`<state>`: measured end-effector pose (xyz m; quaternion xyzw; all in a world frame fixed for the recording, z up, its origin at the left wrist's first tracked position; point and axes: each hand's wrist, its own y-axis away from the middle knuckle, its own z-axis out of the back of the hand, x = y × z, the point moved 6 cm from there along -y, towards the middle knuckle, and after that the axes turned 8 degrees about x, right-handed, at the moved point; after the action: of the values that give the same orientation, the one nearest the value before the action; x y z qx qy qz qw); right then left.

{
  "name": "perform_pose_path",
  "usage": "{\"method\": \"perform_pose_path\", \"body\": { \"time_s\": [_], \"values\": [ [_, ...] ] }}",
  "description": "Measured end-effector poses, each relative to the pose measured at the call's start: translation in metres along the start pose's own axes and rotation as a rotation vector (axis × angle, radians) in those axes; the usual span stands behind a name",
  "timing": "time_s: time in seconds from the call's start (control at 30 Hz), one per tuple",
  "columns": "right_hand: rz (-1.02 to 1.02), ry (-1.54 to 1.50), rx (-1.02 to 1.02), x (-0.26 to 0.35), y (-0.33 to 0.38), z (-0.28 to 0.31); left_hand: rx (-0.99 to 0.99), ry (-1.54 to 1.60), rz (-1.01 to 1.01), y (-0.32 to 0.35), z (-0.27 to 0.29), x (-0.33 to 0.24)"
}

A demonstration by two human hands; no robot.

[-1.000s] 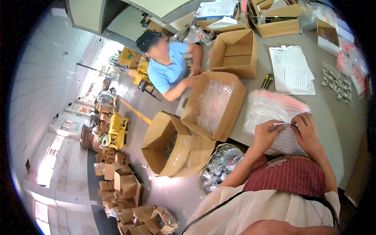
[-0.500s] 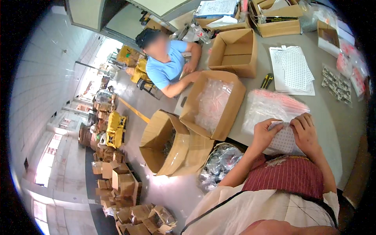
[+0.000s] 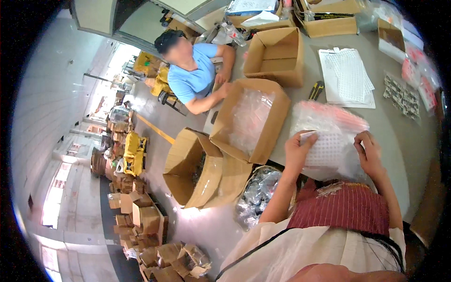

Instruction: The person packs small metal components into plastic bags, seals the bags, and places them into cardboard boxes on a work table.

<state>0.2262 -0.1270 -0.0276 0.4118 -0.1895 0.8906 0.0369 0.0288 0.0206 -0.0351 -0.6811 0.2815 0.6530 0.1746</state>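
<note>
My left hand [image 3: 298, 149] pinches the upper left corner of a white label sheet [image 3: 325, 154] covered with rows of small printed marks. The sheet lies over a stack of clear zip bags [image 3: 312, 117] with reddish top edges, near the table's front edge. My right hand [image 3: 369, 151] is to the right of the sheet, apart from it, at the right side of the bags. Its thumb and forefinger are closed in a pinch, and what lies between them is too small to make out.
Beyond the bags are a utility knife [image 3: 316, 90] and papers with more label sheets [image 3: 347, 77]. An open carton [image 3: 272, 136] of bags stands left, another carton [image 3: 300, 56] behind it. Small metal parts [image 3: 401, 96] lie right. A co-worker [image 3: 195, 70] sits across.
My hands have moved apart: the right went rightward off the sheet, the left shifted left with the sheet's corner. More of the sheet's face shows. The whole view has shifted slightly.
</note>
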Motion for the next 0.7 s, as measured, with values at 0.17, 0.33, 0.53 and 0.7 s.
{"method": "perform_pose_path", "body": {
  "time_s": [0.17, 0.33, 0.53, 0.7],
  "values": [
    [-0.286, 0.12, 0.34, -0.09, 0.072, -0.035, -0.219, -0.214, 0.08, 0.004, 0.024, 0.004],
    [-0.203, 0.156, 0.019, -0.094, 0.078, 0.011, -0.354, 0.114, -0.028, 0.018, 0.055, 0.011],
    [-0.371, 0.051, -0.042, -0.122, 0.103, 0.051, -0.268, 0.151, -0.007, 0.012, 0.059, 0.029],
    [-0.654, -0.157, 0.049, -0.13, 0.087, 0.059, -0.287, 0.178, -0.018, 0.015, 0.053, 0.016]
  ]
}}
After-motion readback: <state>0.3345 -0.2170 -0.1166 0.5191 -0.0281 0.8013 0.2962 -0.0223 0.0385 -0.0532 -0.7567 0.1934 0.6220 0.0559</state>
